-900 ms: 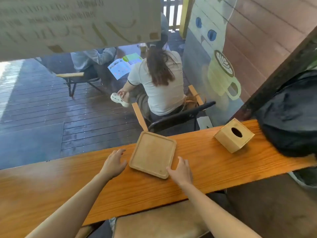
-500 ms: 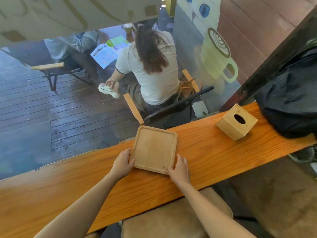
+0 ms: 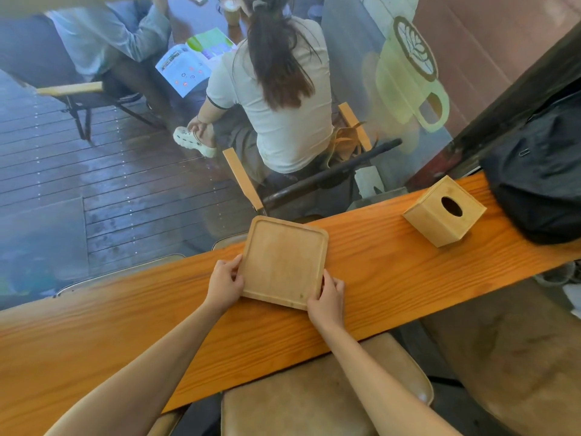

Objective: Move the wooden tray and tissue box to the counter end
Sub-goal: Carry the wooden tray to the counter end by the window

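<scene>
A square wooden tray with a raised rim lies on the long orange wooden counter, near its window-side edge. My left hand grips the tray's near left edge, fingers curled over the rim. My right hand holds the tray's near right corner. A cube-shaped wooden tissue box with an oval hole on top stands on the counter to the right, apart from both hands.
A black bag rests on the counter's right end, just beyond the tissue box. A padded stool stands below the counter's near edge. Behind the window glass, two people sit on chairs on a wooden deck.
Both hands have closed in from beside the tray and taken hold of its near edge and corner. The view has tilted down and nearer to the counter.
</scene>
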